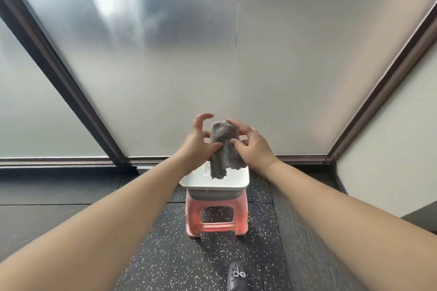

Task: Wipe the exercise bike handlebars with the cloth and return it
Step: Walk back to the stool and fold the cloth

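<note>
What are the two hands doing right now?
Left hand: pinching the grey cloth, other fingers spread.
Right hand: also gripping the cloth, fingers curled.

No legible text; perhaps a blurred label on the white tray point(236, 185).

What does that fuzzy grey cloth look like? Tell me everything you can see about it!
The cloth is grey and fluffy, like a small towel. It is bunched into a loose roll that stands tall, with a rounded top and a ragged bottom edge hanging down. It is up in the air, just above the white tray on the pink stool. The left hand pinches its middle with a thumb-and-finger grip, and the right hand touches its other side with spread fingers.
</note>
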Demonstrator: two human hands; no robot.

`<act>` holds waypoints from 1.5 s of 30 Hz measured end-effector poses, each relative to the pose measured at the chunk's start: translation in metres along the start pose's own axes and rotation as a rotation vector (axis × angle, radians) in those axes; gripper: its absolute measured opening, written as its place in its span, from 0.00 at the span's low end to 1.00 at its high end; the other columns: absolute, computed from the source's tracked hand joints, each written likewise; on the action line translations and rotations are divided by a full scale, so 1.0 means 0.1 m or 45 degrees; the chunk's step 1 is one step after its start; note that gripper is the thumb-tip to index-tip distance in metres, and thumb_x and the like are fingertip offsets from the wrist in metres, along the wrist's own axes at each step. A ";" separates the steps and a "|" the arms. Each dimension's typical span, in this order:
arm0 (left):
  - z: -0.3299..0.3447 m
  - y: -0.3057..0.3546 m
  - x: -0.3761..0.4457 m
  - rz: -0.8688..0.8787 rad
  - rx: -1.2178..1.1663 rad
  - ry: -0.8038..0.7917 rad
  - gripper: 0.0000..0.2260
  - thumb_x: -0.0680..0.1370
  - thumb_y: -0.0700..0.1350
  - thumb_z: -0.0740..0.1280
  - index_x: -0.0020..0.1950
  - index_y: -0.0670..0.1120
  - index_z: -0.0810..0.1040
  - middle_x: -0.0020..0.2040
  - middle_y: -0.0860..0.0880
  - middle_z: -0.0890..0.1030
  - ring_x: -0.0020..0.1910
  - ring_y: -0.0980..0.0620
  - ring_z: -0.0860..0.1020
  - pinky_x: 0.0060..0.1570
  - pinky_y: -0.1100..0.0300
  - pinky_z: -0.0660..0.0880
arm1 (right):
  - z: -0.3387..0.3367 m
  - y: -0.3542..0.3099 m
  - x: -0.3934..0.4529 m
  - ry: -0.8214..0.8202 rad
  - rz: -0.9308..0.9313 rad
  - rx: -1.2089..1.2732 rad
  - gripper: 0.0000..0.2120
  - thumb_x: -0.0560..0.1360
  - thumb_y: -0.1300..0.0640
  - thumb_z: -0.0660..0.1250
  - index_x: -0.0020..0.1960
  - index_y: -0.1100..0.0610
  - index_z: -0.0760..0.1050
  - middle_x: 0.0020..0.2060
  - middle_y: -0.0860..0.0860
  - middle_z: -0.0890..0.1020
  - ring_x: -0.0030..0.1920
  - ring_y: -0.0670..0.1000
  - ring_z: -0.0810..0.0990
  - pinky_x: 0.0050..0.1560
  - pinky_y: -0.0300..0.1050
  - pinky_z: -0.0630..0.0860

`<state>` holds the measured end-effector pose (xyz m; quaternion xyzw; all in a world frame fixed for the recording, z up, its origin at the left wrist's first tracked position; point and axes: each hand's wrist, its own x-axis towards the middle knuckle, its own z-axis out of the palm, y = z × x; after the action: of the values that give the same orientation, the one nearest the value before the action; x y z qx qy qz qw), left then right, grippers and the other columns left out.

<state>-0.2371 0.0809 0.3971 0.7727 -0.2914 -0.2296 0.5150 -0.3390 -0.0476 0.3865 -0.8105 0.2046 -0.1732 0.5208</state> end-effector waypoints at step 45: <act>0.89 -4.05 2.60 -0.394 0.447 -0.511 0.44 0.67 0.36 0.75 0.75 0.56 0.55 0.74 0.52 0.60 0.47 0.50 0.74 0.53 0.63 0.70 | 1.74 4.01 2.10 -0.329 0.566 -0.548 0.34 0.69 0.56 0.74 0.72 0.51 0.65 0.57 0.51 0.68 0.52 0.52 0.75 0.60 0.48 0.72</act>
<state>-0.0204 -0.0355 -0.0263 0.8243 -0.3016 -0.3995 0.2647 -0.1334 -0.1703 -0.0355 -0.8526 0.3407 0.0959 0.3845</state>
